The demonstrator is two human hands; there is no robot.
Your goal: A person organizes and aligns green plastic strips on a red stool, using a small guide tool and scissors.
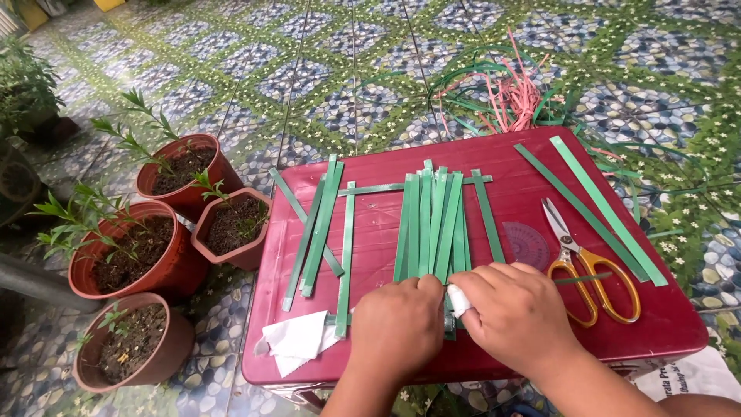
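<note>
left hand [397, 324] and right hand [513, 313], both closed, pinch the near ends of flat green plastic strips [432, 224] laid side by side mid-top on the dark red plastic table [664, 324], near its front edge; strips look light, springy, slippery, best gripped at the ends. yellow-handled scissors [587, 266] lie toward the right edge.

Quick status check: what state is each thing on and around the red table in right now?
Left hand: closed, pinching the strip ends.
Right hand: closed on the same ends, one finger bandaged.
Woven green strips: lying flat, side by side, one crossing strip threaded near the top.
Loose green strips: flat, unwoven.
Scissors: shut, lying flat.
White tissue: crumpled.
Red table: upright.
</note>
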